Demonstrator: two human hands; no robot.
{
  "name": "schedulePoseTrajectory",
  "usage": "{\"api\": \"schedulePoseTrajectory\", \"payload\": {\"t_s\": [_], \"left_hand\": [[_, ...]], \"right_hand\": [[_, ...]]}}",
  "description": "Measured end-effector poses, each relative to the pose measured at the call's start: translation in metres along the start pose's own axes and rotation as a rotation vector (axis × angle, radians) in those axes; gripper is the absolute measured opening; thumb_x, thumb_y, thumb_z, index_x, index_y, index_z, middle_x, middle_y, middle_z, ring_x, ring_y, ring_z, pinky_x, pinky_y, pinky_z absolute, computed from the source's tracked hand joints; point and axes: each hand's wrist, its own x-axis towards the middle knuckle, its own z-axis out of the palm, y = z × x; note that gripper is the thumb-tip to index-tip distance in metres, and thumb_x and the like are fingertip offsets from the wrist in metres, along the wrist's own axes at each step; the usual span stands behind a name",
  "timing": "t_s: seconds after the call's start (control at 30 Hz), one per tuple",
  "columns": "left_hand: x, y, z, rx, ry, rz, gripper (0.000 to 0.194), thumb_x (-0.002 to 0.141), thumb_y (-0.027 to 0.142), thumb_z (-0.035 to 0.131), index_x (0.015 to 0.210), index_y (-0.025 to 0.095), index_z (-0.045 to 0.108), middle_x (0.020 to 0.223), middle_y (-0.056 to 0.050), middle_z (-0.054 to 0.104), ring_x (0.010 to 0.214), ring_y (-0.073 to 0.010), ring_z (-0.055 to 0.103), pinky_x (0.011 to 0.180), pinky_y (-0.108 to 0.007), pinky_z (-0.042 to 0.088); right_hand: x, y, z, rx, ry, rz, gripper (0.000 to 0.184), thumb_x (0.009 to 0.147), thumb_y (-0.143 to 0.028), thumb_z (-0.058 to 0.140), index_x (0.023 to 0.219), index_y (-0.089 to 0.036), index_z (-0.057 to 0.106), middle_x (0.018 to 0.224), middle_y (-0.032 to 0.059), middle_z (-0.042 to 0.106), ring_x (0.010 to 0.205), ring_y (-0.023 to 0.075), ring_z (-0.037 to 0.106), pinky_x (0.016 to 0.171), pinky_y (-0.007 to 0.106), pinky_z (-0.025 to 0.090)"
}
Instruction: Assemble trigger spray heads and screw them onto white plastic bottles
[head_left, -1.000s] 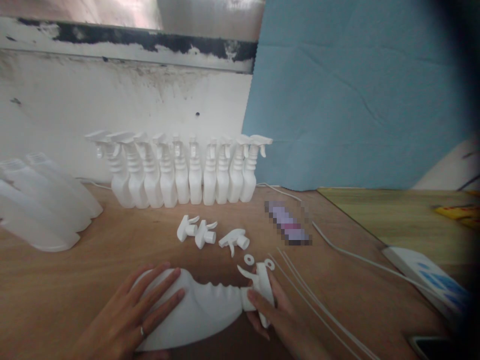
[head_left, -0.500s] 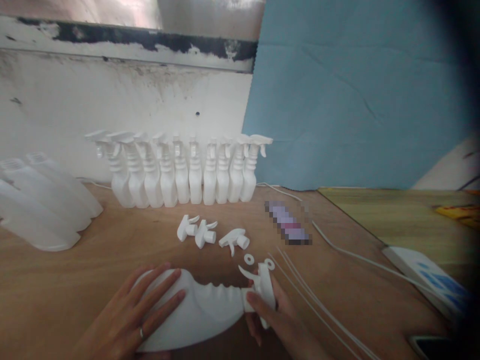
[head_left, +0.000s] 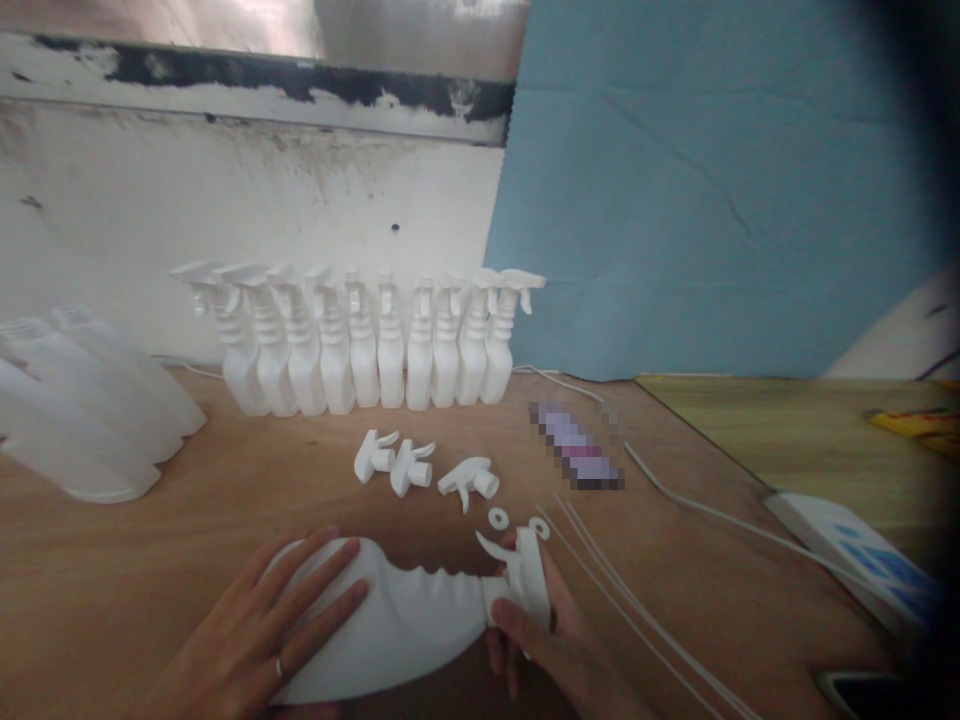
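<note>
A white spray bottle (head_left: 405, 620) lies on its side on the wooden table (head_left: 150, 560), neck pointing right. My left hand (head_left: 255, 630) lies flat on the bottle's body, fingers spread, a ring on one finger. My right hand (head_left: 547, 640) is closed round the white trigger sprayer head (head_left: 521, 580) sitting at the bottle's neck. Just beyond it lie two small white rings (head_left: 517, 522).
Three loose trigger heads (head_left: 420, 470) lie mid-table. A row of several assembled spray bottles (head_left: 367, 340) stands by the wall. Capless bottles (head_left: 82, 420) lie at the left. Thin white tubes (head_left: 630, 610), a cable (head_left: 697, 505), a blurred-out object (head_left: 576, 446) and a white box (head_left: 855, 560) are at the right.
My right hand has shifted its grip a little lower on the trigger head, which has turned slightly at the neck. The left hand and bottle have stayed in place.
</note>
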Motion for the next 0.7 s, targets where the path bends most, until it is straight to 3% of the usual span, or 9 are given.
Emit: {"api": "schedulePoseTrajectory", "payload": {"t_s": [0.07, 0.13, 0.23, 0.33, 0.57, 0.7], "left_hand": [[0.0, 0.0, -0.001, -0.004, 0.017, -0.005, 0.063, 0.088, 0.046, 0.057, 0.143, 0.018, 0.043, 0.153, -0.014, 0.036, 0.134, -0.0371, 0.039, 0.109, -0.05, 0.03], [0.001, 0.001, -0.002, -0.013, 0.032, -0.005, 0.062, 0.089, 0.047, 0.057, 0.142, 0.018, 0.044, 0.151, -0.013, 0.039, 0.133, -0.0371, 0.04, 0.109, -0.051, 0.03], [0.002, 0.001, -0.005, -0.002, 0.045, 0.01, 0.062, 0.088, 0.05, 0.057, 0.14, 0.019, 0.047, 0.149, -0.013, 0.043, 0.133, -0.0357, 0.04, 0.111, -0.05, 0.027], [0.001, 0.0, -0.005, 0.004, 0.051, 0.027, 0.062, 0.088, 0.051, 0.056, 0.14, 0.019, 0.048, 0.148, -0.013, 0.043, 0.134, -0.0345, 0.039, 0.113, -0.048, 0.024], [-0.003, 0.001, 0.003, 0.005, 0.039, 0.066, 0.068, 0.088, 0.057, 0.051, 0.143, 0.018, 0.044, 0.151, -0.013, 0.039, 0.135, -0.0369, 0.037, 0.113, -0.051, 0.022], [-0.002, 0.002, 0.002, -0.002, 0.042, 0.048, 0.071, 0.086, 0.059, 0.054, 0.143, 0.019, 0.044, 0.15, -0.012, 0.041, 0.136, -0.0357, 0.037, 0.115, -0.048, 0.022]], "right_hand": [[-0.001, -0.002, 0.0, -0.003, -0.001, -0.017, 0.08, 0.073, -0.057, 0.073, 0.128, -0.021, 0.027, 0.065, -0.0012, 0.065, 0.047, 0.0143, 0.058, 0.039, 0.023, 0.046], [-0.002, -0.006, 0.001, -0.012, 0.015, 0.006, 0.077, 0.072, -0.059, 0.073, 0.125, -0.021, 0.032, 0.059, -0.004, 0.062, 0.043, 0.0123, 0.053, 0.039, 0.022, 0.042], [-0.004, -0.011, 0.003, -0.038, 0.05, 0.061, 0.068, 0.063, -0.066, 0.074, 0.105, -0.019, 0.049, 0.05, -0.0057, 0.057, 0.039, 0.0092, 0.045, 0.037, 0.02, 0.034], [-0.006, -0.012, 0.003, -0.078, 0.098, 0.118, 0.063, 0.056, -0.069, 0.075, 0.087, -0.019, 0.053, 0.05, -0.0028, 0.059, 0.041, 0.0098, 0.047, 0.038, 0.021, 0.033], [-0.013, -0.015, 0.004, -0.174, 0.177, 0.125, 0.054, 0.064, -0.068, 0.067, 0.081, -0.018, 0.057, 0.042, -0.005, 0.053, 0.036, 0.0086, 0.041, 0.038, 0.02, 0.029], [-0.012, -0.011, 0.006, -0.111, 0.197, 0.134, 0.055, 0.065, -0.069, 0.068, 0.084, -0.018, 0.057, 0.042, -0.0054, 0.051, 0.035, 0.0076, 0.038, 0.037, 0.019, 0.027]]}}
